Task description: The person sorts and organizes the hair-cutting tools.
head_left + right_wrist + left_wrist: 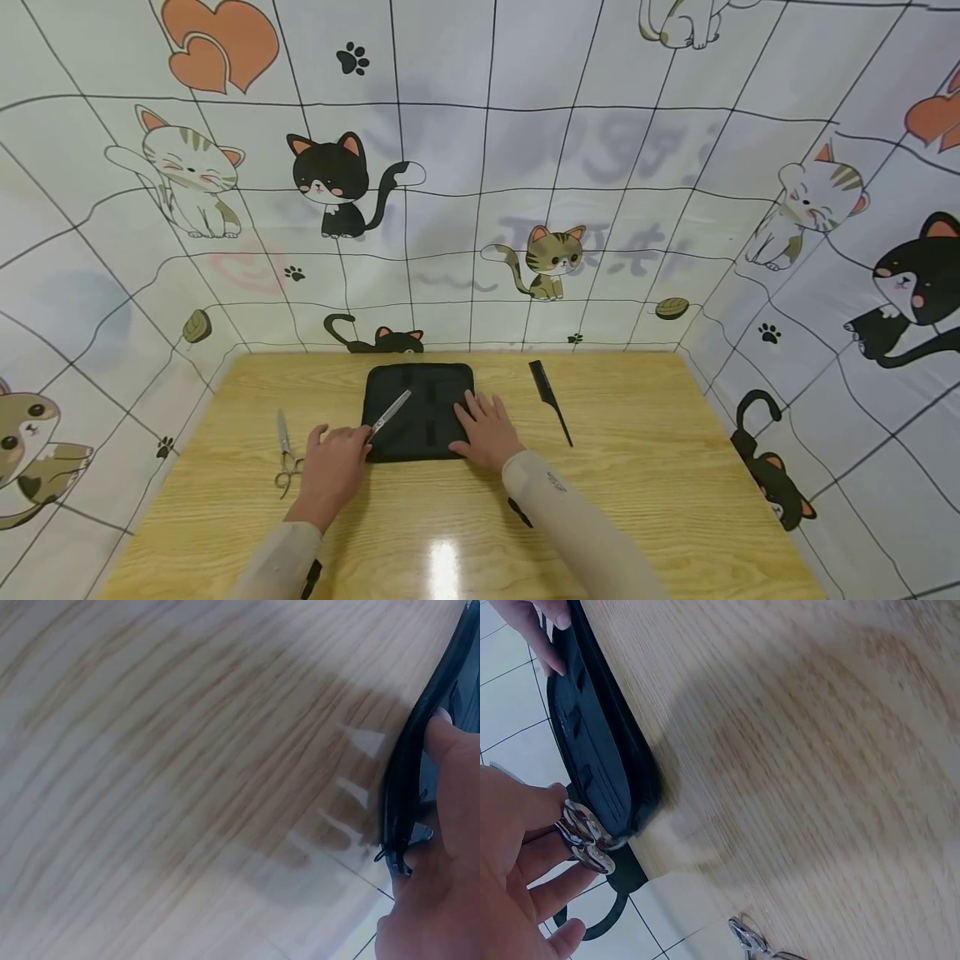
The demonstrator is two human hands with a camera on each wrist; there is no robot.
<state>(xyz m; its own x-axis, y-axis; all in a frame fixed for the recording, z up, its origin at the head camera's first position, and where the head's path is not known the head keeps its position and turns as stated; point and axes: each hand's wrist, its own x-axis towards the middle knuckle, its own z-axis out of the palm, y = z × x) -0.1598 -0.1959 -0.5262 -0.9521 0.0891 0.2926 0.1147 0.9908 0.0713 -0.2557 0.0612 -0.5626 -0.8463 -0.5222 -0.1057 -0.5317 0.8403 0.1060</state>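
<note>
A black zip case [442,383] lies flat on the table, its dark inner face with loops showing upward. My left hand [335,468] holds a pair of scissors [392,412] at the case's left side, the silver blades slanting up and right over it. In the left wrist view, the shiny handle rings of these scissors [589,844] sit at the fingers. With fingers spread, my right hand [489,433] rests on the right edge of the case. Seen from the right wrist, its thumb [444,731] lies just inside the zipped edge.
Another pair of scissors [285,458] lies left of the left hand, on the wooden table [622,483]. A black tail comb [546,392] lies to the right of the case. Behind the table hangs a white cloth wall [450,217] printed with cats.
</note>
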